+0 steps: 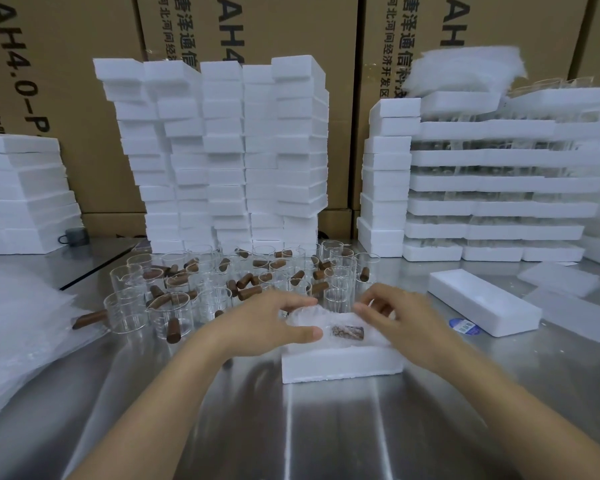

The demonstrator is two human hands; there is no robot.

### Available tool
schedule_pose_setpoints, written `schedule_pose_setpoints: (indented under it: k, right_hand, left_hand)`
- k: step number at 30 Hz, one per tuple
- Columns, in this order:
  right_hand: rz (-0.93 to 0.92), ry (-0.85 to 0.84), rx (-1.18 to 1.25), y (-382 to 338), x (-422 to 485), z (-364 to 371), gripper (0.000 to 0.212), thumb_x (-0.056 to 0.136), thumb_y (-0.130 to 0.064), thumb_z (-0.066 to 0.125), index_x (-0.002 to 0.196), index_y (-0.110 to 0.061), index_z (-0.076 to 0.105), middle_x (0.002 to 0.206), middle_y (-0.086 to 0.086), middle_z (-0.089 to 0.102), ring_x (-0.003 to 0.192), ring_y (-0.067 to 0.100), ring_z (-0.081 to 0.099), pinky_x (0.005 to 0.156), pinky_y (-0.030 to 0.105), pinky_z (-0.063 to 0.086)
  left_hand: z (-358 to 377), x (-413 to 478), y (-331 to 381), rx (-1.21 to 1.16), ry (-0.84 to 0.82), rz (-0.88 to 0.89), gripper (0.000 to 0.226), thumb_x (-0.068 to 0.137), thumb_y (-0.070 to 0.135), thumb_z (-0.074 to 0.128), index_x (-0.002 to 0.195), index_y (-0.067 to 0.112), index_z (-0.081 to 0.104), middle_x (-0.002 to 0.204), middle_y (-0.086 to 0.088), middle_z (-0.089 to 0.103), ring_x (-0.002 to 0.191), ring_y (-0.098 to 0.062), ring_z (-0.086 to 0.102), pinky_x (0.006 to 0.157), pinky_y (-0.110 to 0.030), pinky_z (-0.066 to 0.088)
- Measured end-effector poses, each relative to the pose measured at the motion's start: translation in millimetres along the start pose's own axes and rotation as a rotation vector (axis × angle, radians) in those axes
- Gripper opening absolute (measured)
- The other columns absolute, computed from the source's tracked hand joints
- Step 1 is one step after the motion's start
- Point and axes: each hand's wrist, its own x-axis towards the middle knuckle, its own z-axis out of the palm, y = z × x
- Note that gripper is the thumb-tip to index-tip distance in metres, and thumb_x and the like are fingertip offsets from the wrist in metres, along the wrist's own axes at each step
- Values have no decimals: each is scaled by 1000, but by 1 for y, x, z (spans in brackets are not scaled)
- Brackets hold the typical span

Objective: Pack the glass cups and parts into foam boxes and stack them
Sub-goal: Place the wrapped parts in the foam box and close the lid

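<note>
An open white foam box [340, 367] lies on the steel table in front of me. Inside it is a bundle of clear bubble wrap [342, 322] with a brown wooden handle [347, 331] showing through. My left hand [264, 322] rests on the left end of the bundle, fingers nearly straight and thumb pressing the wrap. My right hand [400, 318] is at the right end, its fingers curled over the wrap. Behind them stand several clear glass cups [168, 315] mixed with loose wooden handles [250, 292].
A foam lid [482, 301] lies right of the box near a blue sticker [463, 326]. Tall stacks of foam boxes [222, 150] stand behind the cups, trays of glassware [499, 188] at right, bubble wrap sheets [18, 327] at left, cardboard cartons [77, 98] at back.
</note>
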Motion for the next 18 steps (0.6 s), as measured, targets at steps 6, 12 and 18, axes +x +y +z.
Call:
schedule_pose_setpoints:
  k: [6, 12, 18]
  right_hand:
    - [447, 282, -361, 55, 11, -37, 49, 97, -44, 67, 139, -21, 61, 142, 9, 61, 132, 35, 51, 105, 47, 43]
    - [773, 89, -526, 85, -3, -60, 57, 91, -47, 71, 141, -26, 51, 134, 10, 64, 133, 34, 50, 113, 45, 30]
    - [624, 357, -376, 78, 1, -63, 38, 96, -20, 56, 133, -26, 64, 115, 7, 74, 111, 32, 64, 107, 42, 27]
  left_hand:
    - [10, 3, 3, -18, 100, 40, 72, 86, 65, 79, 151, 42, 58, 156, 21, 54, 139, -2, 50, 120, -32, 38]
    - [12, 4, 2, -65, 141, 41, 74, 90, 53, 81, 156, 35, 54, 158, 17, 54, 142, -4, 50, 122, -39, 43]
    - [15, 4, 3, -57, 166, 50, 71, 92, 58, 77, 156, 39, 52, 153, 20, 56, 136, 1, 52, 118, -35, 45]
